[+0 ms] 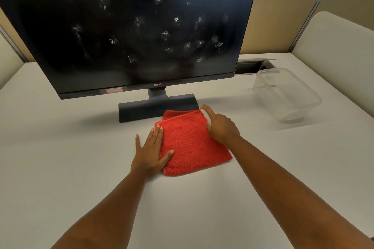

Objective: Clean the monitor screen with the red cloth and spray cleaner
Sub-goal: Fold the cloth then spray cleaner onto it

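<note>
Red cloth [190, 143]: terry-textured, folded into a rough square; we see it flat on the white desk [60, 147], just in front of the monitor's stand [155, 107].
Monitor screen [129, 26]: dark, switched off, speckled with whitish smudges across its middle and right.
Left hand [150, 152]: we hold it open and flat, fingers on the cloth's left edge, gripping nothing.
Right hand [219, 125]: curled over the cloth's far right corner around something white, possibly the spray cleaner; we cannot tell.
Clear plastic tub [287, 95]: right of the monitor.
</note>
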`<control>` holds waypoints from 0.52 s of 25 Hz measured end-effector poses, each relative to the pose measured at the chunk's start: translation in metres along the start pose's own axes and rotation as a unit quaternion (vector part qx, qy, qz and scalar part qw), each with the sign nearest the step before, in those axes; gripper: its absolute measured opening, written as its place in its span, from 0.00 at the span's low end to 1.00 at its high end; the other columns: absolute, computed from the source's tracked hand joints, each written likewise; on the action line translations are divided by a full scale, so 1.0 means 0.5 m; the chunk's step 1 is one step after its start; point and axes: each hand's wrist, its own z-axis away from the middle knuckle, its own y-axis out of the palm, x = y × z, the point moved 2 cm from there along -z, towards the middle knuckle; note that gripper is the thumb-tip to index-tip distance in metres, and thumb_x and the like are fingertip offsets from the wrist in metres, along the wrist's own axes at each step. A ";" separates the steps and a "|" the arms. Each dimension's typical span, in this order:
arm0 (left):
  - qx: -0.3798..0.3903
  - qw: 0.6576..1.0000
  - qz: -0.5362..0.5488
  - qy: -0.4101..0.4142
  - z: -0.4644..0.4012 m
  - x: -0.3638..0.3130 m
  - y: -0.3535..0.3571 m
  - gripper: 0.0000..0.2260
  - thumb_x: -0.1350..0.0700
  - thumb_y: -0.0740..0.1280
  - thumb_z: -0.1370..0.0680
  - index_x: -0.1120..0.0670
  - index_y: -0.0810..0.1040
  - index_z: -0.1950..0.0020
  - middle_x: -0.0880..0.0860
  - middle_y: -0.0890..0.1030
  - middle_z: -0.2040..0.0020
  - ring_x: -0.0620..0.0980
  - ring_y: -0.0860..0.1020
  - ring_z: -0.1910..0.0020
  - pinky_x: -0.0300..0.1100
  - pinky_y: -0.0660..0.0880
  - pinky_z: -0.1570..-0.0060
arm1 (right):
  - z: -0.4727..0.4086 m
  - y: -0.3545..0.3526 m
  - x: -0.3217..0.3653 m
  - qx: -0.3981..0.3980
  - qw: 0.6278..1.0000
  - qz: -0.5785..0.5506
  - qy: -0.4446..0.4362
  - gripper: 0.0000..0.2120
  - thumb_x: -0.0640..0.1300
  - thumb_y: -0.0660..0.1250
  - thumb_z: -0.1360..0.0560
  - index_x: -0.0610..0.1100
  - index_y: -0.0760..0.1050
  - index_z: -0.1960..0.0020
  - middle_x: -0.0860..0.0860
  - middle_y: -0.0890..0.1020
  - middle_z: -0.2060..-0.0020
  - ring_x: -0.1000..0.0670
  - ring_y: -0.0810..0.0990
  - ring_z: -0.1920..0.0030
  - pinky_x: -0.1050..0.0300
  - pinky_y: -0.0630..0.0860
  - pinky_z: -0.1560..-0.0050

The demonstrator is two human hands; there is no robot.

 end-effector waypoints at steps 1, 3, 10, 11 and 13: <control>0.001 1.000 0.003 -0.001 -0.001 0.001 0.000 0.43 0.27 0.31 0.36 0.50 0.35 0.27 0.51 0.43 0.24 0.49 0.43 0.25 0.57 0.29 0.32 | -0.004 0.003 0.011 0.000 1.000 -0.010 -0.002 0.22 0.43 0.54 0.21 0.56 0.54 0.29 0.41 0.80 0.53 0.43 0.77 0.60 0.50 0.74 0.57; 0.002 1.000 0.008 -0.004 -0.001 0.002 0.002 0.41 0.28 0.35 0.34 0.50 0.34 0.28 0.51 0.44 0.24 0.49 0.43 0.25 0.57 0.30 0.31 | -0.010 0.010 0.034 -0.003 1.000 -0.026 -0.010 0.23 0.42 0.55 0.22 0.56 0.55 0.30 0.42 0.79 0.52 0.44 0.76 0.59 0.50 0.74 0.56; 0.002 1.000 0.015 -0.005 0.000 0.004 0.003 0.40 0.27 0.33 0.35 0.48 0.30 0.30 0.51 0.44 0.23 0.49 0.44 0.25 0.55 0.29 0.33 | -0.025 0.035 0.074 0.007 0.998 -0.035 -0.057 0.25 0.43 0.55 0.21 0.56 0.52 0.29 0.44 0.80 0.50 0.47 0.79 0.55 0.48 0.77 0.52; 0.002 1.000 0.016 -0.005 -0.001 0.005 0.004 0.40 0.27 0.32 0.36 0.48 0.30 0.31 0.51 0.44 0.24 0.49 0.43 0.25 0.55 0.28 0.33 | -0.022 0.034 0.069 -0.007 0.997 -0.052 -0.050 0.25 0.43 0.56 0.22 0.57 0.53 0.29 0.44 0.80 0.48 0.46 0.79 0.53 0.49 0.76 0.51; 0.000 1.000 0.018 -0.004 -0.002 0.006 0.005 0.40 0.26 0.31 0.36 0.48 0.29 0.31 0.50 0.43 0.24 0.48 0.42 0.25 0.55 0.28 0.33 | -0.022 0.020 0.051 -0.038 0.992 -0.117 -0.031 0.26 0.46 0.59 0.22 0.57 0.53 0.28 0.44 0.77 0.40 0.43 0.78 0.47 0.47 0.75 0.48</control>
